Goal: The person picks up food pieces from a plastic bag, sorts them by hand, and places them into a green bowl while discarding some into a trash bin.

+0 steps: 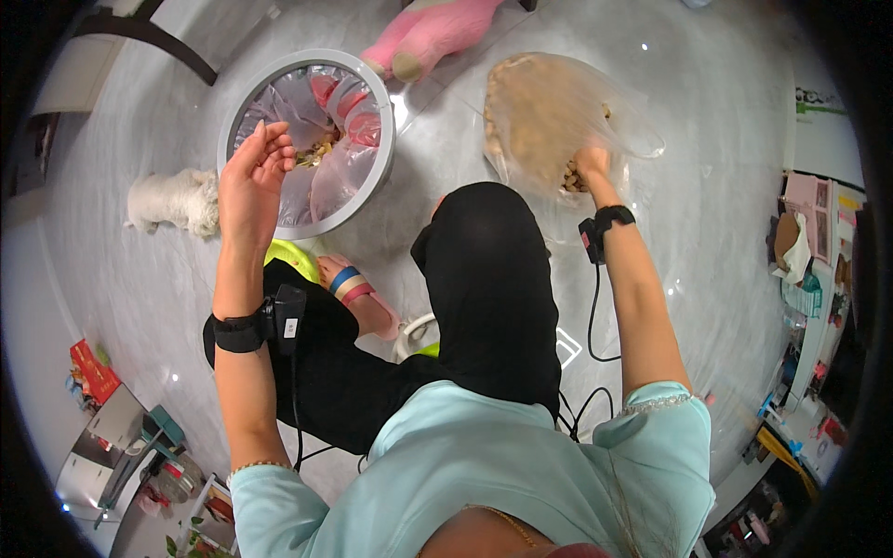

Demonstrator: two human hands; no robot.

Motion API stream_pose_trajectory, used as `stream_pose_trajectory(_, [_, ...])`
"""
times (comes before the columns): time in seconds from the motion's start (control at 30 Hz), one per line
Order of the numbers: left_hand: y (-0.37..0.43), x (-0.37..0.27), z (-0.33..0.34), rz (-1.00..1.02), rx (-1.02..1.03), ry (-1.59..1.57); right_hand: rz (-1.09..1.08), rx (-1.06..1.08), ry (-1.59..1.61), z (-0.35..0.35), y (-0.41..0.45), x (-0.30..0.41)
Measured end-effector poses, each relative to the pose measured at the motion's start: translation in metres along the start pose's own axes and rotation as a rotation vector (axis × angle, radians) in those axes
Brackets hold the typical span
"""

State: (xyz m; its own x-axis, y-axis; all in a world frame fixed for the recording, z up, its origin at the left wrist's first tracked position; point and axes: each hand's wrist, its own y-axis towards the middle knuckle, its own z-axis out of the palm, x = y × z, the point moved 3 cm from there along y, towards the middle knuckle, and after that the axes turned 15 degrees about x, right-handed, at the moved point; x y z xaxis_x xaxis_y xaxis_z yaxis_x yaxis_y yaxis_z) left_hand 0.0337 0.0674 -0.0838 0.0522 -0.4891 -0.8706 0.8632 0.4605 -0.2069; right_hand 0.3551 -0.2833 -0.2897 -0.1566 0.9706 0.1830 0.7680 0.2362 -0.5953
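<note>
My left hand (258, 164) hovers at the left side of a round waste bin (388, 150), palm upward and fingers loosely curled, with nothing visible in it. Inside the bin, a translucent liner bag (296, 108) with red print surrounds food scraps (319, 151) that look like shells and peels. Over on the right, my right hand (593, 162) reaches into the mouth of a clear plastic bag (551, 118) full of tan pieces. Brown unshelled nuts (574, 178), possibly peanuts, show beside its fingers, which are mostly hidden.
A small white dog (174, 202) is on the floor left of the bin. Beyond the bin lies a pink plush toy (432, 38). A yellow-green plastic item (293, 258) sits near my sandalled foot (349, 282). Cables (594, 328) hang from both wrist devices.
</note>
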Motion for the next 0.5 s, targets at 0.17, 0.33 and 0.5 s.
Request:
stream_pose_trajectory(0.17, [0.004,0.003,0.001,-0.051,-0.027,0.0,-0.263,-0.42,-0.269,-0.002,0.024,-0.015])
stream_pose_trajectory(0.33, [-0.004,-0.004,-0.003,-0.029,-0.028,-0.019,-0.23,-0.335,-0.357,-0.012,-0.018,0.018])
stream_pose_trajectory(0.5, [-0.008,-0.012,0.005,-0.002,0.005,-0.045,-0.194,-0.104,-0.221,-0.051,-0.114,0.019])
